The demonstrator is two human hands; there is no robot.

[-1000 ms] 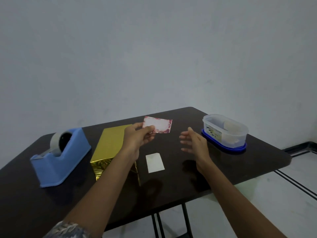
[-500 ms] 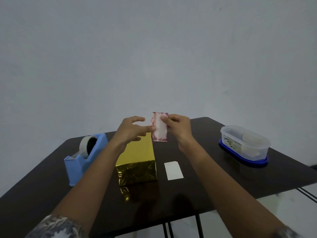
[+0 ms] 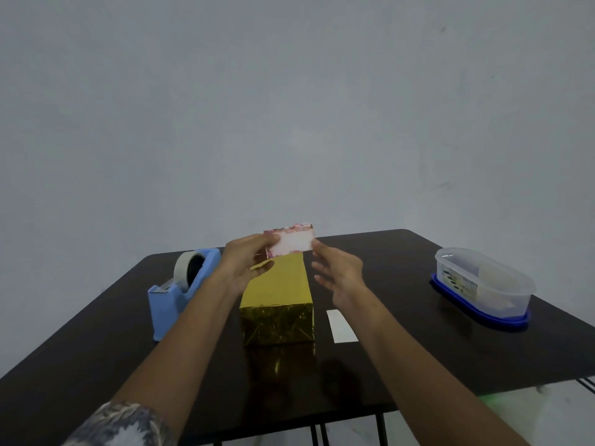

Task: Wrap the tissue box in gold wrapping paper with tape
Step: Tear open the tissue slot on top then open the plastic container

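Note:
The tissue box (image 3: 277, 300) stands in the middle of the dark table (image 3: 402, 349), fully covered in shiny gold paper, its short end facing me. Above its far end my left hand (image 3: 243, 265) pinches a small white card with a pink flowered border (image 3: 291, 242), held level and facing me. My right hand (image 3: 338, 268) hovers just right of the card, its fingers relaxed and its fingertips at the card's right edge. A blue tape dispenser (image 3: 180, 291) with a roll of tape sits left of the box.
A white paper slip (image 3: 341, 326) lies flat on the table right of the box. A clear plastic container on a blue lid (image 3: 483, 284) stands at the right side. A plain grey wall rises behind the table. Floor shows at the lower right.
The card has turned from upright to level. My right hand has let go of it and opened beside it, while my left hand now pinches it. The view has shifted, centring the box.

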